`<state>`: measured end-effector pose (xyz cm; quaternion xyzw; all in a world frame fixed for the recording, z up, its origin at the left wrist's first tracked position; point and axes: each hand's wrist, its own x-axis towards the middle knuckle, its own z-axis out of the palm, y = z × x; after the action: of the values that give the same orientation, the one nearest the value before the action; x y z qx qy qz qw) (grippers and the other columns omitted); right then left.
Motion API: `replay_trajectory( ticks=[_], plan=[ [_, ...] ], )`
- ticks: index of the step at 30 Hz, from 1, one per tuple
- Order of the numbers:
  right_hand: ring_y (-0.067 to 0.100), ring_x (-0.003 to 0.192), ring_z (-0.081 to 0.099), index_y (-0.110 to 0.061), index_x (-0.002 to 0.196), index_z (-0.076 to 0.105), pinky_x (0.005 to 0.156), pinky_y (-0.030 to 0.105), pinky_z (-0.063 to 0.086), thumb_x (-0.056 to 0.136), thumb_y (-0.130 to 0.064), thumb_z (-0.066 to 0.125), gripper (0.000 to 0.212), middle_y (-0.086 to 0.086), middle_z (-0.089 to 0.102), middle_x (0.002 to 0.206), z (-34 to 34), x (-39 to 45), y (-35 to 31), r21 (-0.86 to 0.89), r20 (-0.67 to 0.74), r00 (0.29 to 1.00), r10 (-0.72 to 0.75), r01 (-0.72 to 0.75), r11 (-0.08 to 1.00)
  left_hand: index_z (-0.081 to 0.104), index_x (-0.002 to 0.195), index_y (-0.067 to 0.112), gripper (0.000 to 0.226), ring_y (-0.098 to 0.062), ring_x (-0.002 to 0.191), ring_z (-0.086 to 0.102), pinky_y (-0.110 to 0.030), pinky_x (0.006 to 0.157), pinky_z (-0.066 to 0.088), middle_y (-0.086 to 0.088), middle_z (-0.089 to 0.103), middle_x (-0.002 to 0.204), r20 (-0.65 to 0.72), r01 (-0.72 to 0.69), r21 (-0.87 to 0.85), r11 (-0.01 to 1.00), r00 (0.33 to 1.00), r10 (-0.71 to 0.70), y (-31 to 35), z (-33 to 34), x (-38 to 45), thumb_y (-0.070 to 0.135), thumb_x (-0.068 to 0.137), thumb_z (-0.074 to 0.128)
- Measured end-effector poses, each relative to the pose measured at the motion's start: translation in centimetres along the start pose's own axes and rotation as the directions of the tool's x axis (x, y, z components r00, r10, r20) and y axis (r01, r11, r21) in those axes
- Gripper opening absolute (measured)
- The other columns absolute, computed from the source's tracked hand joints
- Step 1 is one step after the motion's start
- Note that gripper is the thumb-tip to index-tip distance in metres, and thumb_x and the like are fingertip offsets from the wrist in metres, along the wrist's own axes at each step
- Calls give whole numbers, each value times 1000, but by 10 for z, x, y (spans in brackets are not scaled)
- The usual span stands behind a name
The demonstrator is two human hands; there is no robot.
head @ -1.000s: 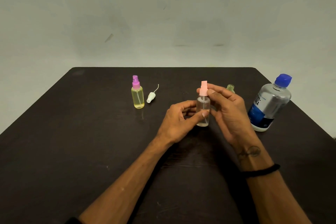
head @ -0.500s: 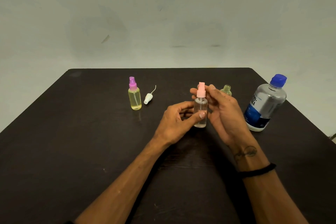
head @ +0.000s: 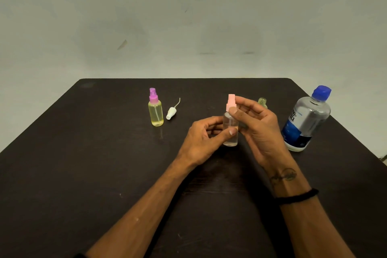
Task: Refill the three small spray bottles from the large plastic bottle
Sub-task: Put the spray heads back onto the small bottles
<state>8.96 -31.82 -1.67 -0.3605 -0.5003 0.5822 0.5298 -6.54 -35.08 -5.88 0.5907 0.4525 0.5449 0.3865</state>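
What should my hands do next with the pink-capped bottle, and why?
Probably twist the pink cap with the right hand while the left hand steadies the clear bottle. The right fingertips already pinch the cap, the left thumb and fingers grip the body, and the cap sits on the neck. Whether it needs tightening or loosening, I cannot tell.

Bare forearms; black wristband (head: 297,196) and wrist tattoo (head: 284,175).
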Motion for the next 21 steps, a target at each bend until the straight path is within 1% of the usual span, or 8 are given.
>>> replay_trajectory(
  ticks=[3,6,8,11,14,16,19,21],
  plan=[
    [20,115,73,-14,128,70,96,44,61,83,-25,76,47,5,78,118,2,0,-1,61,-2,999,36,-35,998,72,126,9,31,-15,109,75,-35,100,59,-3,79,115,18,5,-1,1000,1000,-5,0,1,0,18,96,75],
    [21,118,72,-10,132,66,102,46,58,105,-31,55,35,10,77,122,3,0,-4,111,35,994,106,-109,988,72,126,9,31,-15,109,75,-33,100,59,-2,79,114,18,15,-20,1000,1000,-15,1,2,0,16,96,76],
    [23,120,71,-8,133,64,103,44,56,110,-26,47,34,13,76,123,2,0,-5,145,64,989,131,-139,980,73,126,10,31,-16,109,74,-35,101,59,-2,79,115,29,17,-18,1000,999,-16,1,2,0,17,96,75],
    [24,120,71,-5,134,62,98,41,58,110,-15,44,32,15,76,122,0,0,-7,169,94,986,141,-155,973,72,126,11,31,-17,111,74,-38,103,58,-2,79,115,42,27,-23,999,999,-26,1,2,0,19,97,75],
    [21,114,74,-5,131,66,98,45,59,107,-12,51,29,14,77,119,0,1,-5,123,63,991,117,-124,985,72,127,11,31,-16,111,74,-38,103,58,-2,78,116,43,36,-25,999,998,-35,1,1,-1,19,96,74],
    [20,112,74,-7,127,70,101,50,59,99,-14,63,30,12,78,118,1,1,-3,100,28,996,85,-88,991,72,127,10,32,-17,111,74,-39,103,58,-2,78,116,40,40,-35,999,998,-38,1,0,-1,18,96,75],
    [19,111,74,-14,120,74,100,51,59,78,-20,79,43,4,79,114,1,-1,-3,54,-19,999,50,-48,997,72,126,8,31,-17,109,75,-35,101,59,-4,78,116,36,35,-48,998,999,-34,1,0,-1,16,96,75],
    [18,111,74,-16,121,73,101,50,59,75,-22,80,47,2,79,114,2,-1,-3,51,-21,999,36,-35,998,72,126,8,31,-15,109,75,-32,99,59,-3,79,116,44,32,-47,998,999,-30,1,1,-1,15,96,74]
  ],
)
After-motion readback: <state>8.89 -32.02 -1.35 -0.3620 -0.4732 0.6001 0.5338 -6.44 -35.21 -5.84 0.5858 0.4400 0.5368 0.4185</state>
